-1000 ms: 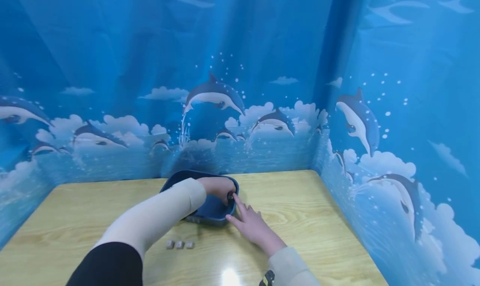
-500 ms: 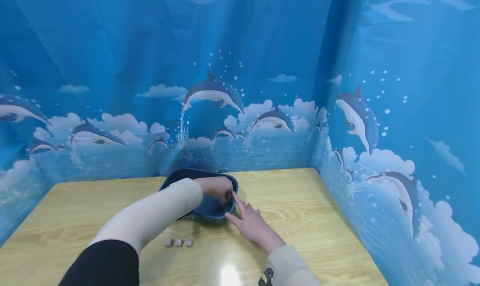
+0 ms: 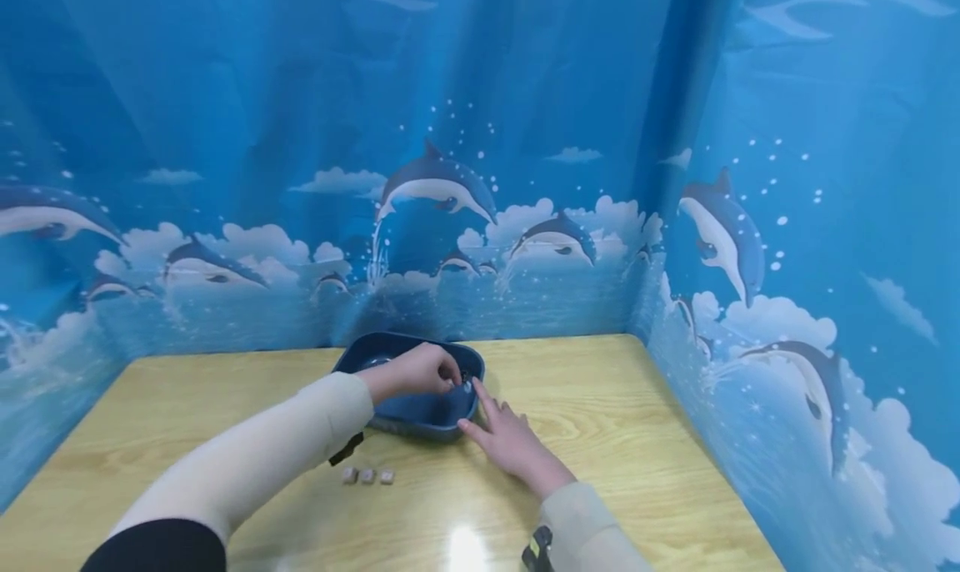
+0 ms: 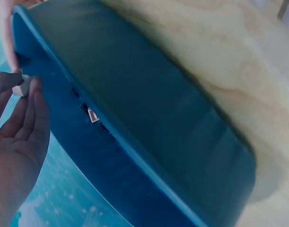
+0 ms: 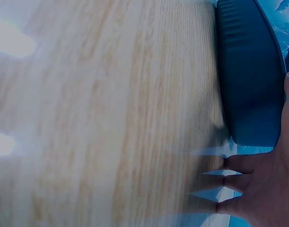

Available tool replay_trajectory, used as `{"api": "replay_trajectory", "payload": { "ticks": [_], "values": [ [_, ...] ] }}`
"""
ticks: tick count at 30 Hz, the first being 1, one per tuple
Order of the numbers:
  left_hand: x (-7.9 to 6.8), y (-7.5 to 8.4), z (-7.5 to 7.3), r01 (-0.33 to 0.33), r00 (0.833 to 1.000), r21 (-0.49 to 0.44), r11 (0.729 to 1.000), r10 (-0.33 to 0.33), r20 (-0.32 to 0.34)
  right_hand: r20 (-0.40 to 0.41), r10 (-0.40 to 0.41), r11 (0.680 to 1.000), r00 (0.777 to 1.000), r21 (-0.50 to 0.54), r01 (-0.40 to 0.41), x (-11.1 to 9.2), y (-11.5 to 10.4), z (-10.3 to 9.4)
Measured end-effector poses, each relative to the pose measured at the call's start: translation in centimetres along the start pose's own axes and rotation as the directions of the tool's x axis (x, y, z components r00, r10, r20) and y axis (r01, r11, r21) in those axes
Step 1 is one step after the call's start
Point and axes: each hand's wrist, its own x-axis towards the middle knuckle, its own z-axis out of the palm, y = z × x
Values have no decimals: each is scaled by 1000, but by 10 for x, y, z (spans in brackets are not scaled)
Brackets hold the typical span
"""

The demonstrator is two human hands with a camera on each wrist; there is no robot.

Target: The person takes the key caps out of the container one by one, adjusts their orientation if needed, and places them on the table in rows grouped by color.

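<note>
Bright blue hangings printed with leaping dolphins, white clouds and sea spray (image 3: 480,72) stand behind and to the right of a pale yellow wood-grain table (image 3: 615,447). Near its far edge sits a dark blue, rounded rectangular basin (image 3: 420,429). The person's left hand (image 3: 416,369), in a cream sleeve (image 3: 247,464) with black cloth higher up the arm, is above the basin's opening, thumb and fingertips pinching a small pale cube-shaped block (image 4: 22,87). Inside the basin, the left wrist view shows a small white-and-reddish piece (image 4: 93,115) beside dark pieces (image 4: 84,108) too small to identify. The right hand (image 3: 513,443) is at the basin's right end, its fingers spread apart and mostly straight; the index finger and thumb reach the rim, while other fingertips touch the table. On the near side of the basin, three small pinkish-grey cubes (image 3: 367,476) lie in a short row.
</note>
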Motion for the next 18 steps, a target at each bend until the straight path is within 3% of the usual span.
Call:
{"api": "replay_trajectory", "payload": {
  "ticks": [4, 9, 15, 18],
  "values": [
    [-18, -1, -3, 3, 999, -119, 993, -7, -33, -2, 17, 1000, 1000, -4, -17, 1, 1, 1],
    [-41, -3, -3, -32, 998, -271, 962, 17, -58, -6, 22, 1000, 1000, -3, -22, 3, 3, 3],
    [-70, -9, 1, -79, 992, -307, 948, 45, -117, -22, 5, 1000, 1000, 3, -5, 2, 1, 4],
    [-84, -15, 4, -70, 991, -311, 948, 30, -133, -33, -5, 1000, 999, 4, 5, 1, 0, 4]
  ]
}}
